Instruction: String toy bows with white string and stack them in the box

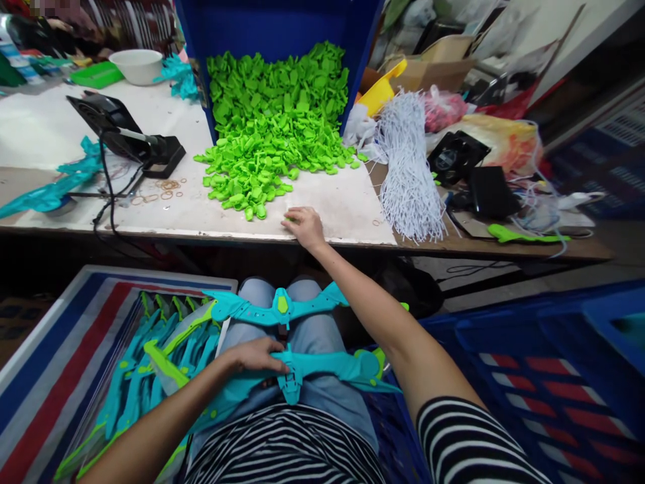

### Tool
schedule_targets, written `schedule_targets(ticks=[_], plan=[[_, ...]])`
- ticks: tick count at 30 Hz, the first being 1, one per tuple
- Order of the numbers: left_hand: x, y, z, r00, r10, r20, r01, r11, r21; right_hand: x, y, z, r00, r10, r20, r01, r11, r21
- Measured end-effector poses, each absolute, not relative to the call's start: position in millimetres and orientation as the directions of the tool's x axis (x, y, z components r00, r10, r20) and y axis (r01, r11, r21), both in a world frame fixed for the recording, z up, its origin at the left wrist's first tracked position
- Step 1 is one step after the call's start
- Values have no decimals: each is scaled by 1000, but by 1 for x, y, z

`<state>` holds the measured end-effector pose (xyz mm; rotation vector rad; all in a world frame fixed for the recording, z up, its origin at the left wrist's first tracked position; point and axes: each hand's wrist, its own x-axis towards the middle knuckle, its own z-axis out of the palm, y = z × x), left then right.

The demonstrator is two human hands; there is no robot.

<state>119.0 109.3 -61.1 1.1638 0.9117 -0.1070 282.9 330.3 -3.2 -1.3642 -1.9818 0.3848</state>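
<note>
Across my lap lies a turquoise bow-shaped plastic piece (pixel 335 363) with green ends and a bracket at its middle. My left hand (pixel 259 356) is closed around it, left of the bracket. A second turquoise bow-shaped piece (pixel 256 314) rests over my knees, a small green plate at its centre. Near the table's front edge is my right hand (pixel 305 227), its fingertips pinched together; a sliver of green shows between them, seemingly a small green plastic piece. Just beyond it spreads a heap of small green plastic pieces (pixel 277 128), spilling from a blue bin (pixel 277 27).
On my left, several turquoise and green bow pieces (pixel 136 383) lie on a striped surface (pixel 60 356). A bundle of white strings (pixel 410 168) and a black fan (pixel 456 158) are on the table's right. Rubber bands (pixel 164 191) lie left; a blue crate (pixel 534 336) stands right.
</note>
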Motion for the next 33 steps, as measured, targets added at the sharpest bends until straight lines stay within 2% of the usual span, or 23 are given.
schedule_targets(ticks=[2, 4, 7, 11, 13, 16, 21, 28, 33], plan=[[119, 111, -59, 647, 375, -664, 503, 444, 741, 290, 329, -1, -254, 899, 356, 768, 412, -491], [118, 112, -55, 655, 373, -657, 488, 454, 745, 294, 327, 2, -273, 899, 342, 795, 411, -446], [117, 113, -51, 683, 339, -647, 437, 521, 734, 296, 311, 6, -273, 884, 379, 749, 443, -494], [113, 111, -53, 714, 302, -632, 356, 620, 699, 301, 228, 2, -421, 795, 437, 523, 606, -599], [111, 110, -57, 713, 316, -625, 330, 636, 698, 308, 167, -6, -534, 748, 394, 441, 644, -625], [111, 110, -61, 701, 324, -635, 324, 648, 689, 320, 85, -25, -616, 725, 307, 453, 646, -615], [112, 108, -62, 685, 309, -660, 348, 657, 668, 320, 31, -51, -609, 755, 243, 549, 622, -558], [111, 105, -63, 688, 364, -628, 350, 592, 726, 311, 29, -57, -565, 809, 161, 603, 538, -589], [114, 104, -61, 651, 412, -638, 452, 464, 762, 309, 30, -62, -416, 904, 99, 665, 376, -645]])
